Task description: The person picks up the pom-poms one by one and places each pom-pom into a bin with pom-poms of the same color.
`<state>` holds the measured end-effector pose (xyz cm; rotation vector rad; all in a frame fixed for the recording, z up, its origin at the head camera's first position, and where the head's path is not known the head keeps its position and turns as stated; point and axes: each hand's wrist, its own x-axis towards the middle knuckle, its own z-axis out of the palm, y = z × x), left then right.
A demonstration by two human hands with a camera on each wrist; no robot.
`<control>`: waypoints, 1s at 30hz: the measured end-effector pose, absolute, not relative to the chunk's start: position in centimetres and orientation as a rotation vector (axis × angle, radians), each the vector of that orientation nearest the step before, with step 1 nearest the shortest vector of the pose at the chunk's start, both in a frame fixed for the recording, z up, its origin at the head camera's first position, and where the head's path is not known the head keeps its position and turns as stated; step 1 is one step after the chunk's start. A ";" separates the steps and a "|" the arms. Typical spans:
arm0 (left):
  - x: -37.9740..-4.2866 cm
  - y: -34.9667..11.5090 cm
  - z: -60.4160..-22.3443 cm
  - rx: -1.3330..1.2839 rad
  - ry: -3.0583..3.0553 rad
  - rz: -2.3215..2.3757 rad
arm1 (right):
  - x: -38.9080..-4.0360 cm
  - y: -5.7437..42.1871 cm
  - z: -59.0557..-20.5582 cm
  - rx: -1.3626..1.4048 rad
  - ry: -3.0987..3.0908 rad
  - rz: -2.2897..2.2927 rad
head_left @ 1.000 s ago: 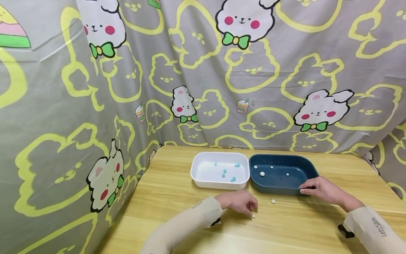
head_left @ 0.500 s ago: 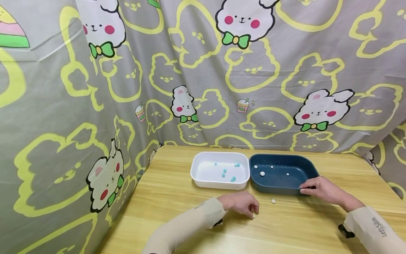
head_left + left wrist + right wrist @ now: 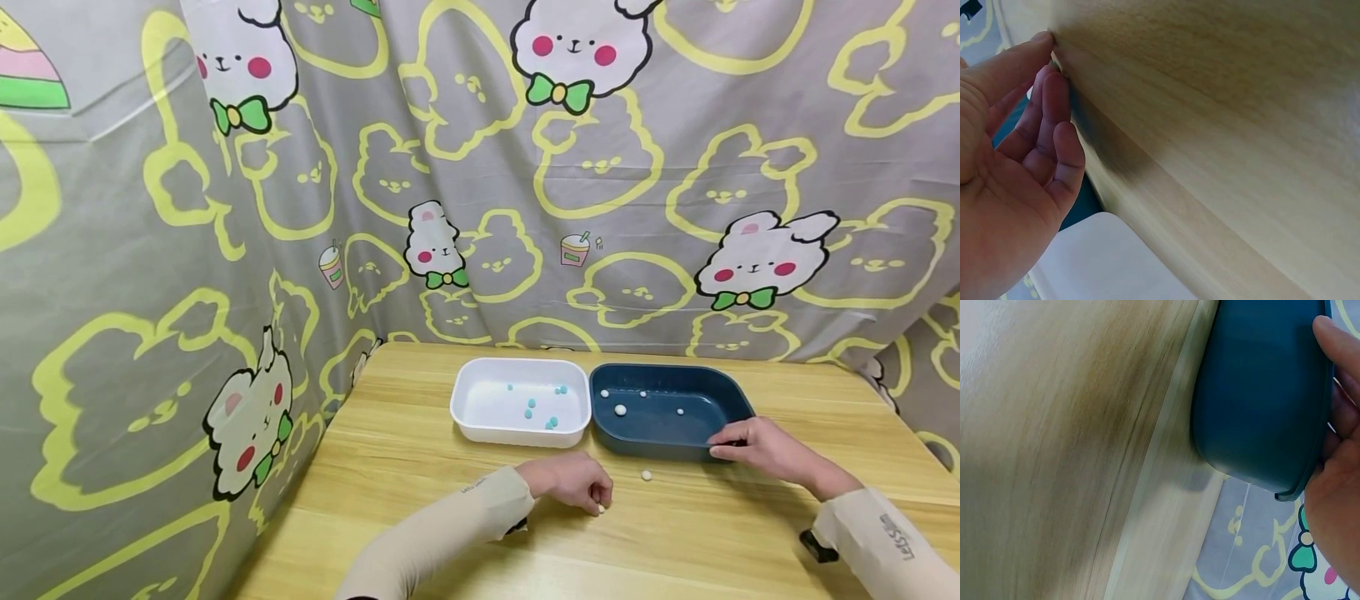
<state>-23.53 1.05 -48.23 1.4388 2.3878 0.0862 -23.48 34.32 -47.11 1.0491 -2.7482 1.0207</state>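
My left hand [image 3: 576, 481] is low over the table in front of the trays, thumb and fingertips pinching a small white ball [image 3: 601, 509]. In the left wrist view that hand [image 3: 1022, 137] has its thumb and index finger drawn close at the wood, mostly hiding the ball. At the dark blue tray [image 3: 652, 451], my right hand [image 3: 772, 450] grips the near right corner of the rim. The right wrist view has the thumb [image 3: 1338, 342] on the tray's outer side, with the fingers over the rim. Several white balls lie inside this tray.
A white tray [image 3: 480, 433] with several small turquoise balls stands against the blue tray's left side. Another white ball [image 3: 647, 476] lies on the wooden table [image 3: 405, 500] in front of the blue tray. A patterned curtain [image 3: 480, 183] hangs behind and at the left.
My left hand has shifted slightly to the right, and its fingertips have closed in on the small white ball. My right hand and both trays have stayed put.
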 end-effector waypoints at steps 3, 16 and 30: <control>-23.5 1.1 -48.1 1.438 2.388 0.085 | -23.5 34.3 -47.0 1.052 -2.752 1.020; -23.3 1.2 -48.1 1.440 2.387 0.055 | -23.5 34.2 -47.0 1.032 -2.766 0.998; -23.1 0.9 -47.3 1.355 2.377 0.184 | -23.5 34.3 -47.1 1.046 -2.754 1.007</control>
